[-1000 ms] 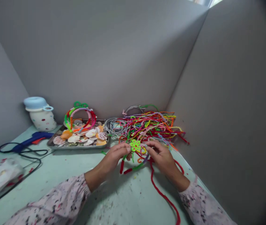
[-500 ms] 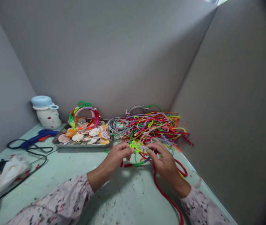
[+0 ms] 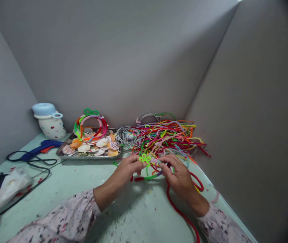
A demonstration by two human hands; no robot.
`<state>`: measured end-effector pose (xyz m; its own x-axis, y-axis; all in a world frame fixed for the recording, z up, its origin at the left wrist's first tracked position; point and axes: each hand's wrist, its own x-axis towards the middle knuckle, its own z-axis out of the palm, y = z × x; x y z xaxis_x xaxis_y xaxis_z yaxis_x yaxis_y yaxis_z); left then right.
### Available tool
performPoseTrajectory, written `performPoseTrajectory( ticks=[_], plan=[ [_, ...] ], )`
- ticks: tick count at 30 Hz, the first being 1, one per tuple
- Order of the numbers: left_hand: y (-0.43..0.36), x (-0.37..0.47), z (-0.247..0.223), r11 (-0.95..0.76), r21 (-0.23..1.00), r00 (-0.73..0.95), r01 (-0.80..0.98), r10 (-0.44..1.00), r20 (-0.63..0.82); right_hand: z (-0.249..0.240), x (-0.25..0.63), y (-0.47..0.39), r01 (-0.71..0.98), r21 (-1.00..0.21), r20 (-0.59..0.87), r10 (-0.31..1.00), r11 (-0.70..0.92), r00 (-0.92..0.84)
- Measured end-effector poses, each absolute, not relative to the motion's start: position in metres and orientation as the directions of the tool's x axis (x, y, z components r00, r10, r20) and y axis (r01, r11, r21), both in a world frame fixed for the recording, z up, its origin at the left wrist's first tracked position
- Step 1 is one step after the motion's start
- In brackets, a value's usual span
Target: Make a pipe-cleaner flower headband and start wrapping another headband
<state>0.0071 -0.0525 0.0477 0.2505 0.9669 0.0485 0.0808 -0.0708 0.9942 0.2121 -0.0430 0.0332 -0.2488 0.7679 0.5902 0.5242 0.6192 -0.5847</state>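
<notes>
Between thumb and fingers, my left hand (image 3: 131, 165) pinches a bright green pipe-cleaner flower (image 3: 145, 159) with looped petals. My right hand (image 3: 175, 170) is closed at a pale pink pipe cleaner (image 3: 154, 161) just right of the flower; whether the two are joined I cannot tell. Below the hands lies a pipe-cleaner strip (image 3: 149, 177) in red, green and purple. A long red pipe cleaner (image 3: 178, 209) runs from under my right hand toward the near table edge. My right fingertips partly hide what they grip.
Behind the hands is a heap of coloured pipe cleaners (image 3: 166, 135) beside coiled grey wire (image 3: 128, 135). A metal tray (image 3: 89, 157) holds shells and pipe-cleaner hoops (image 3: 91, 126). Leftward are a blue glue gun (image 3: 41, 148), its black cord (image 3: 39, 182), a lidded cup (image 3: 50, 123) and a plastic bag (image 3: 16, 182).
The green flower has tilted slightly and shifted a little left with my left hand. My right hand has barely moved, and both grips stay closed.
</notes>
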Motion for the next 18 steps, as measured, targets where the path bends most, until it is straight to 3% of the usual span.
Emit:
performPoseTrajectory(
  ticks=[18],
  plan=[
    [-0.0528, 0.0062, 0.0486, -0.05, 0.998, 0.269, 0.045, 0.962, 0.036, 0.0349, 0.2115, -0.0441, 0.53, -0.566, 0.594, 0.758, 0.632, -0.269]
  ],
)
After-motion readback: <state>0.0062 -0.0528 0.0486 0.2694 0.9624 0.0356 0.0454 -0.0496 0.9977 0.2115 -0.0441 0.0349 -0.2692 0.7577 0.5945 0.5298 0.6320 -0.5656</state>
